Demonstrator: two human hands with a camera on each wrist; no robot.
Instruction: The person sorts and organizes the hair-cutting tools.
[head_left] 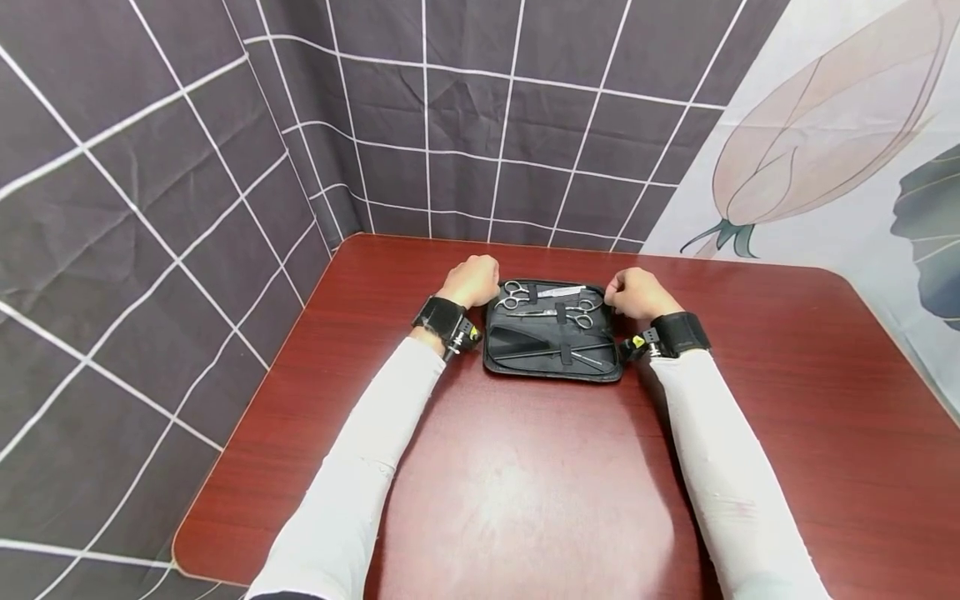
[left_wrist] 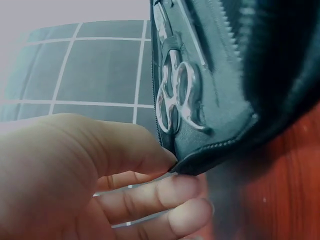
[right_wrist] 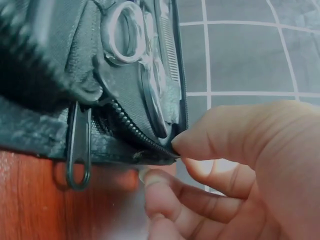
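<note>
A black zip case lies unzipped on the table, its inside facing up. Two silver scissors, the upper pair and the lower pair, are strapped into its far part. Nearer to me, the case holds a black comb and a thin tool that is too small to make out. My left hand pinches the far left corner between thumb and fingers, close to a pair of scissor handles. At the far right corner, my right hand pinches the edge, with the zipper pull hanging nearby.
The reddish-brown wooden table extends around the case on all sides. A dark gridded curtain hangs behind its far edge and along the left. On the right is a pale cloth with a flower print.
</note>
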